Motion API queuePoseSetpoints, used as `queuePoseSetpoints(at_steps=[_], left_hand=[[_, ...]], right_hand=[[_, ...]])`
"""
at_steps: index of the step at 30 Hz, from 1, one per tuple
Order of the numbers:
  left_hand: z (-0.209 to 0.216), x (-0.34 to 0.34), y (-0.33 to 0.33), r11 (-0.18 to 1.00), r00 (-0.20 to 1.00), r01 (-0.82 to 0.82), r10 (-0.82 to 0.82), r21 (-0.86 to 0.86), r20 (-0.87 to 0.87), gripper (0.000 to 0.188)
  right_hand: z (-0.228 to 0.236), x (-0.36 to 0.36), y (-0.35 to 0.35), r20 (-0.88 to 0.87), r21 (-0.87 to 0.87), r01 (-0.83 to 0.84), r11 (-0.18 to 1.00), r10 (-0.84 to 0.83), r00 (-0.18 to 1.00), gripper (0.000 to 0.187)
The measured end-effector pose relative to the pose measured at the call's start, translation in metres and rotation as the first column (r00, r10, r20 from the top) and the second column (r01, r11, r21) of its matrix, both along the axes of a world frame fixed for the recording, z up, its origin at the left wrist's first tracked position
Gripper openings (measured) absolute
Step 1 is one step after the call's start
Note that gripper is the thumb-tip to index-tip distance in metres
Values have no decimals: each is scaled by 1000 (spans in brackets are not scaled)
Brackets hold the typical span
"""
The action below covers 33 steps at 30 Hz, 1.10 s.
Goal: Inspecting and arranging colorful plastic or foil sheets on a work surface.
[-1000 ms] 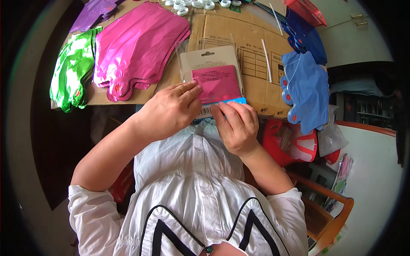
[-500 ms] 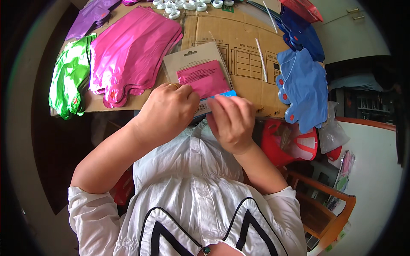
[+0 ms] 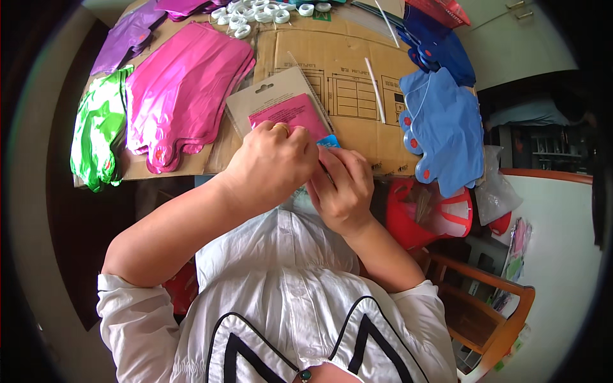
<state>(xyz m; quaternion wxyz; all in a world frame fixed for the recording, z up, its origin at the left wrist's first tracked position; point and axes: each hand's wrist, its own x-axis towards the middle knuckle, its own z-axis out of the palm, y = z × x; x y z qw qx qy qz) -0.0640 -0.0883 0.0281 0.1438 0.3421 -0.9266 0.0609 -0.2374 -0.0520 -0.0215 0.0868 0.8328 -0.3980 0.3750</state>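
Observation:
A flat packet with a pale backing card (image 3: 258,99) and a hang hole at its far end lies at the near edge of the cardboard. A folded pink piece (image 3: 299,112) with small print shows on its front, and a blue corner (image 3: 329,141) sticks out by my fingers. My left hand (image 3: 271,165) is closed over the packet's near end, its fingertips hidden under the knuckles. Right beside it, my right hand (image 3: 345,188) pinches the near right corner. The two hands touch, and they cover the packet's lower part.
Flat foil balloons in pink (image 3: 185,96), green (image 3: 99,127) and purple (image 3: 128,38) lie on the left. Blue ones (image 3: 444,127) hang over the right edge. White ribbon rolls (image 3: 255,14) sit at the back, and a white stick (image 3: 375,89) lies on the cardboard (image 3: 294,45). Below right stands a red basket (image 3: 408,220).
My hands have drawn together at the packet's near end, and the barcode patch is now covered. The whole table scene has shifted slightly left in the view.

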Motion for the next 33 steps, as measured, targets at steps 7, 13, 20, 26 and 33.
queuePoseSetpoints(at_steps=[7,13,20,26,33], left_hand=[[-8,-2,-9,999,996,28,-30,-26,-82,12],[-11,9,-6,994,982,17,3,105,-188,33],[-11,20,-12,980,972,88,-45,181,-229,32],[-2,34,-10,961,962,158,-98,225,-256,39],[1,52,13,976,984,36,4,214,-181,42]], right_hand=[[-6,-1,-2,22,-36,2,999,-1,1000,21],[0,-3,-3,-13,-18,1,1000,-1,1000,24],[6,-5,-17,-76,38,-120,992,123,989,27],[16,-9,-26,-152,49,-217,975,222,963,23],[20,-5,-32,-224,7,-250,968,246,943,16]])
